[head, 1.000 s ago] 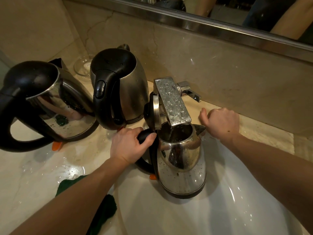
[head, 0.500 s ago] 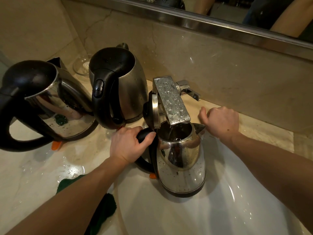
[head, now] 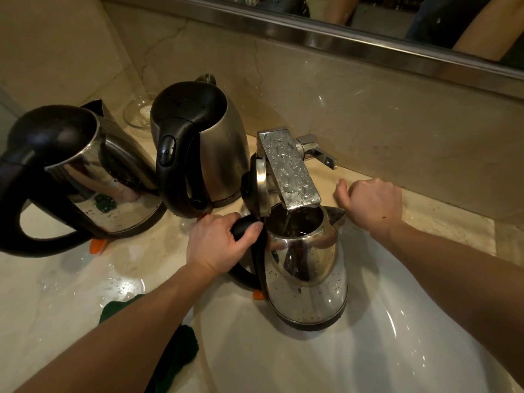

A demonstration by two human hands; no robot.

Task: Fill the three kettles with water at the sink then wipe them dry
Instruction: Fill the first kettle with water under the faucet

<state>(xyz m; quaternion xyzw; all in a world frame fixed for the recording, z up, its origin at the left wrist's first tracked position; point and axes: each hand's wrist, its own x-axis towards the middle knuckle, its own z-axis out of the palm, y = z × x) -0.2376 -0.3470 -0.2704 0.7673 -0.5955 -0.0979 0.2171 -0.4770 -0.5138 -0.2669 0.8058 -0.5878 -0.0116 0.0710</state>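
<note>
Left hand (head: 224, 242) wraps round the black handle of the sink kettle (head: 309, 279), thumb over the top of the grip near the lid hinge. Right hand (head: 371, 202) is a loose fist, knuckles up, fingers curled under, thumb sticking out toward the tap; it rests on the worktop (head: 56, 293) strip behind the sink, nothing seen in it. It sits just right of the kettle's spout and does not touch the kettle.

Sink kettle stands upright in the white sink (head: 368, 350), at the back left of the bowl. Its lid (head: 261, 188) is flipped up, standing on edge. The mouth is directly under the end of the tap (head: 289, 171), which is covered in droplets. The inside is dark, so the water level cannot be told. Steel body is spotted with drops. Tap lever (head: 320, 156) is behind, near the wall.

Middle kettle (head: 215, 154) is on the worktop just left of the tap, lid closed, handle facing the camera. Left kettle (head: 93, 177) is just beside it, lid closed, drops on its side. The worktop around them is wet.

Green cloth (head: 184, 347) lies at the sink's left rim, partly under the left forearm. Glass dish (head: 136, 114) is behind the two kettles, by the wall. Mirror (head: 397, 18) runs along the top.
</note>
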